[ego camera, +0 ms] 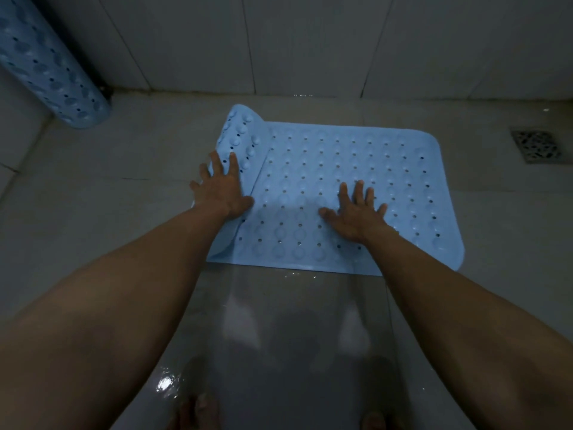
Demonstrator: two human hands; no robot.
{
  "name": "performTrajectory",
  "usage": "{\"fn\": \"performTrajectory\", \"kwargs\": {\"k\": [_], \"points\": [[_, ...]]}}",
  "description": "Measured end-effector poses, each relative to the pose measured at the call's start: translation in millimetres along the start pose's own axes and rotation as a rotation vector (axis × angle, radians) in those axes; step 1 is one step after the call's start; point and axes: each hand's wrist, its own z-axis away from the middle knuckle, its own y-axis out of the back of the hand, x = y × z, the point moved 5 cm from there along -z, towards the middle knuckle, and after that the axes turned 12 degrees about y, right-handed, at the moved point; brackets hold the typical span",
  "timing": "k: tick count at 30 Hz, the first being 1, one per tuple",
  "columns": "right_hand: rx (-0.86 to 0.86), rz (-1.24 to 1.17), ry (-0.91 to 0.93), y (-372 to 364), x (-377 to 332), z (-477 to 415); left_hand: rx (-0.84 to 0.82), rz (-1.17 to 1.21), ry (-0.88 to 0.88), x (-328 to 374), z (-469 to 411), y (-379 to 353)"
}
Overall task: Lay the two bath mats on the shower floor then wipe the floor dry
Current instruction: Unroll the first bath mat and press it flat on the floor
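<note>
Head view of the shower floor (93,243), near edge to far edge. At the near edge the person's toes (198,411) stand on wet, glossy tile, with a film of water and bright glints reaching forward between the two forearms. Past this, toward the far edge, lies the first bath mat (341,169), pale blue and perforated, most of it flat on the floor. The right hand (356,215) rests open on its near middle, palm down and fingers spread, gripping nothing. The left hand (221,187), likewise open with fingers straight and spread, presses on the mat's curled left end (238,141), which turns up and over to show the suction cups of its underside. Judged progress: the first mat is nearly laid, with only this left end not yet flattened. The second bath mat (52,66) is a rolled tube standing in the far left corner against the tiled wall (279,41), so its laying is wholly left to do. The wiping has evidently not begun, since the floor is wet and no cloth is in view. A square floor drain (536,145) sits near the far right corner, apart from the first mat. Bare floor to the left appears free for the second mat.
</note>
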Motion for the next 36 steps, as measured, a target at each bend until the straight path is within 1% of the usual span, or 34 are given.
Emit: {"fn": "performTrajectory", "kwargs": {"k": [3, 5, 7, 9, 12, 16, 18, 21, 24, 25, 27, 28, 31, 33, 36], "points": [[0.002, 0.033, -0.021, -3, -5, 3, 0.066, 0.037, 0.039, -8, -1, 4], [0.023, 0.046, -0.015, -3, -12, 1, 0.141, 0.044, 0.013, -12, -2, 4], [0.035, 0.077, 0.035, -2, -24, -2, 0.198, 0.028, -0.027, -15, -2, 4], [0.021, 0.085, 0.080, -3, -37, -7, 0.213, -0.011, -0.030, -18, -4, 4], [-0.015, 0.071, 0.080, -8, -45, -12, 0.220, -0.057, -0.005, -17, -3, 6], [0.010, 0.084, 0.081, -11, -43, -12, 0.312, -0.171, 0.010, -15, 1, 9], [0.021, 0.094, 0.085, -11, -43, -11, 0.309, -0.246, -0.004, -12, 1, 7], [0.027, 0.115, 0.078, -11, -44, -11, 0.317, -0.398, 0.042, -10, 2, 2], [0.026, 0.120, 0.075, -10, -43, -12, 0.224, -0.498, 0.027, -11, -3, -10], [0.023, 0.120, 0.075, -10, -42, -13, 0.162, -0.452, 0.006, -12, -7, -17], [0.015, 0.116, 0.080, -10, -41, -13, -0.024, -0.220, -0.002, -20, -11, -28], [0.013, 0.108, 0.085, -9, -40, -13, -0.086, -0.142, 0.005, -25, -12, -33], [0.007, 0.078, 0.102, -7, -35, -15, -0.113, -0.109, 0.035, -42, -14, -40], [0.004, 0.074, 0.116, -6, -30, -17, -0.122, -0.101, 0.010, -46, -16, -40], [0.018, 0.080, 0.121, -3, -24, -18, -0.070, -0.055, -0.027, -46, -20, -33]]}}
